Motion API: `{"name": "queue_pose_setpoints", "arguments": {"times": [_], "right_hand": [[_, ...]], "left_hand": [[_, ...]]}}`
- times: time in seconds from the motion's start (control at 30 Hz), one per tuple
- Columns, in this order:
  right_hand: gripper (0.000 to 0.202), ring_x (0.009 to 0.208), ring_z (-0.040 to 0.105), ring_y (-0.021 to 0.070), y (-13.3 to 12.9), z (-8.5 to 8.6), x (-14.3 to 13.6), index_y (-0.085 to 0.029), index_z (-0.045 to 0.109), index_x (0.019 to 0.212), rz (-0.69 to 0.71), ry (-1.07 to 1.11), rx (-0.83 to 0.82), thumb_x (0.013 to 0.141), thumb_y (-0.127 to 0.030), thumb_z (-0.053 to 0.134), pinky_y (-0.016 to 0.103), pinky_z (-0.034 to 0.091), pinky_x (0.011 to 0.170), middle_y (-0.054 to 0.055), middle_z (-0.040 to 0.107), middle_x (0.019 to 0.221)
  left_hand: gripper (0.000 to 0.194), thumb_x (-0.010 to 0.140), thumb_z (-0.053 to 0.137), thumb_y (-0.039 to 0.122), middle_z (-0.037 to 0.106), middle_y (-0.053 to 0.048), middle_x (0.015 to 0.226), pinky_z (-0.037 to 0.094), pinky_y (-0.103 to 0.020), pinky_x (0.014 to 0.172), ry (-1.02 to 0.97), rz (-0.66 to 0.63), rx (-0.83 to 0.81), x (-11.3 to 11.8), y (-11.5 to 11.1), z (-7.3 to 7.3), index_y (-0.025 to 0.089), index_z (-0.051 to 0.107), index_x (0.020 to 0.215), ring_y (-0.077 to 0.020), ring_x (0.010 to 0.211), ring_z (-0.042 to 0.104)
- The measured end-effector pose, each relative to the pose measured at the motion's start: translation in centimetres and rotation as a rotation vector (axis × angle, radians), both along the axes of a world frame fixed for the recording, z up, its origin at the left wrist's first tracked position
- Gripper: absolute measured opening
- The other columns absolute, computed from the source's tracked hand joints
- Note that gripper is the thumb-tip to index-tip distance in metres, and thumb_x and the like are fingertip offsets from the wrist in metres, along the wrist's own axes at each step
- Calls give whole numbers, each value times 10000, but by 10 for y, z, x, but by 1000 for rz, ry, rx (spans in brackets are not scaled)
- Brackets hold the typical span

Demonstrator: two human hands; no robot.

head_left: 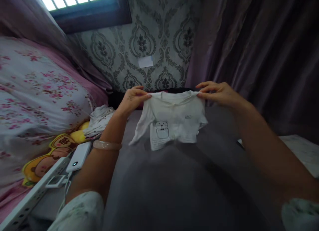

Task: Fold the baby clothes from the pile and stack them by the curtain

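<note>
A small white long-sleeved baby shirt (176, 119) with a bear print on its front hangs between my hands above a grey surface. My left hand (134, 97) pinches its left shoulder between thumb and fingers. At the other shoulder, my right hand (213, 91) grips the cloth between thumb and index finger, with the other fingers held apart. One sleeve droops to the lower left, while the other is bunched at the right side. The shirt's lower hem hangs close to the grey surface; whether it touches, I cannot tell.
The grey padded surface (171, 188) spreads below. To the left lie a white power bank (79, 157) with a cable, a white perforated rail (35, 194), cartoon cushions (45, 163) and crumpled white cloth (101, 119). Another pale cloth (300, 153) lies right. Purple curtains (231, 48) hang behind.
</note>
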State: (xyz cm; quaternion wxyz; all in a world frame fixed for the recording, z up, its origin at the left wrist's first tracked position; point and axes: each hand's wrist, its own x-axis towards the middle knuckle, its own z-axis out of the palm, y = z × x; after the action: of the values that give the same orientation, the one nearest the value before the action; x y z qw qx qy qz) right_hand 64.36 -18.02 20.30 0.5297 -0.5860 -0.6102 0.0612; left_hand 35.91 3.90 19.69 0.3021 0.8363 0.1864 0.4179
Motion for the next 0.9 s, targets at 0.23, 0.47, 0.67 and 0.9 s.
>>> {"name": "queue_pose_setpoints", "arguments": {"times": [0.23,0.47,0.67,0.9], "right_hand": [[259,1087,594,264,-1,0,-1,-260,751,728,-7,-24,-50,647,-501,801,426,467,968,31,681,1087],[286,1037,621,255,-6,-4,1,-244,754,718,-5,-23,-115,616,-505,813,403,489,932,38,699,1050],[339,824,642,200,6,-16,9,-241,737,797,-120,95,-19,669,-553,758,327,524,742,17,708,806],[403,711,588,160,24,-28,7,-175,686,838,-194,-69,14,764,-569,647,289,473,634,29,667,761]], "left_hand": [[237,646,793,382,654,-83,1128,438,-421,972,5,-87,-7,3,-8,1,172,741,742,-287,1168,527],[201,688,763,368,594,-89,1238,358,-450,1047,40,-86,112,8,-10,-4,178,744,752,-305,1246,456],[220,724,698,359,651,-63,895,462,-313,825,-6,64,67,26,2,-12,145,725,768,-202,920,577],[159,794,579,291,505,30,622,318,-204,516,-81,51,-132,48,-2,-25,142,626,763,-90,566,425]]}}
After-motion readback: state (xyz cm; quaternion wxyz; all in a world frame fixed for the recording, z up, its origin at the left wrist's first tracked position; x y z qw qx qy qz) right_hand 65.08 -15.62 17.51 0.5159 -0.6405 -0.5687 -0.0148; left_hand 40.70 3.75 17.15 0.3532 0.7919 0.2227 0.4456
